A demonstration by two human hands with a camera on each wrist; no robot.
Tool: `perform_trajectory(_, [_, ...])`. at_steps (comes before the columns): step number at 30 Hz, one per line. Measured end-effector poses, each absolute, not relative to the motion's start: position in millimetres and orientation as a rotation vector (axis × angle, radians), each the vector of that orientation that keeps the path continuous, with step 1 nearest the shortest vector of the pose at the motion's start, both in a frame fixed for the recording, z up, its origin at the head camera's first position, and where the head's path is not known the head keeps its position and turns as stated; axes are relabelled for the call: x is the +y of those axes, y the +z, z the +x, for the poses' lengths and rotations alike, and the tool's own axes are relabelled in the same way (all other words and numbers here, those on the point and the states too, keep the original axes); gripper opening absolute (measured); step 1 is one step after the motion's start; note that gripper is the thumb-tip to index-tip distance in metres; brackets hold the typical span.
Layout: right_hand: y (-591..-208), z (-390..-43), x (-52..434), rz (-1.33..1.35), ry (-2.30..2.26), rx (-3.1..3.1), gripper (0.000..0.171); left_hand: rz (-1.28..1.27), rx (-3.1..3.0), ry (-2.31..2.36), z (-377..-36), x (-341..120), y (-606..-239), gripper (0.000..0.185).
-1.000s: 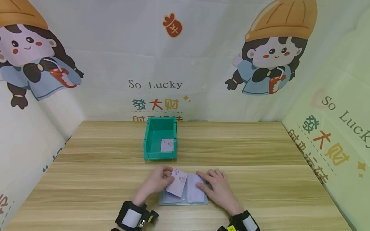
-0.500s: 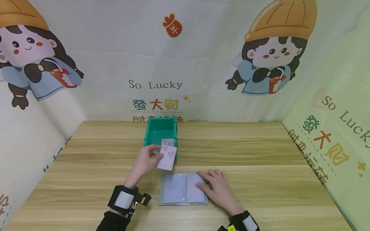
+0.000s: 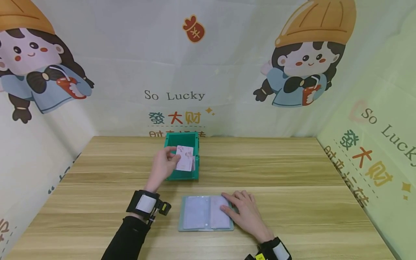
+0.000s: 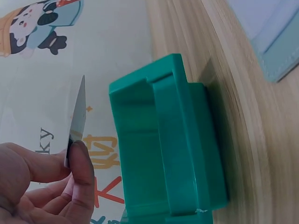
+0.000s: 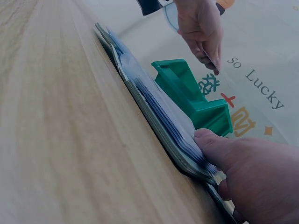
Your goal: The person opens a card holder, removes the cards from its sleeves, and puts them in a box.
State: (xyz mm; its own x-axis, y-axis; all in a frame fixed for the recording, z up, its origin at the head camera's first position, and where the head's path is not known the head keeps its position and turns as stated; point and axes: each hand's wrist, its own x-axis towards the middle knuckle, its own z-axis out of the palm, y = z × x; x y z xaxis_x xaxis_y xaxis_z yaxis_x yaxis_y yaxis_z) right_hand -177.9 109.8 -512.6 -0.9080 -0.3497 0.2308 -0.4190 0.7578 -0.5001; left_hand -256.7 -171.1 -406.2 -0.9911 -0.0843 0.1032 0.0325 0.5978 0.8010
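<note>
My left hand [image 3: 164, 164] pinches a pale pink card [image 3: 185, 158] between thumb and fingers and holds it over the green bin [image 3: 172, 175]. Seen from the left wrist, the card [image 4: 78, 116] is edge-on beside the bin [image 4: 173, 149]. Another card lies in the bin, mostly hidden behind the held one. An open card album [image 3: 206, 213] with clear sleeves lies on the wooden table [image 3: 292, 173]. My right hand [image 3: 245, 213] rests flat on its right page, and the right wrist view shows fingers [image 5: 243, 163] pressing the album [image 5: 154, 112] down.
Printed cartoon backdrops wall in the table at the back and on both sides. The green bin [image 5: 191, 95] stands just beyond the album, near the table's middle.
My left hand lifted the card off the album's left page and carried it away from me until it is over the bin. The right hand stayed on the album.
</note>
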Motion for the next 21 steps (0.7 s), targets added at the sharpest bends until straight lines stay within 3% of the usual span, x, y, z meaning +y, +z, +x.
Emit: perform_trajectory(21, [-511,-177,109,0.61,0.867,-2.837,0.042,0.11,-2.765,-1.085,-289,-155,-428,0.037])
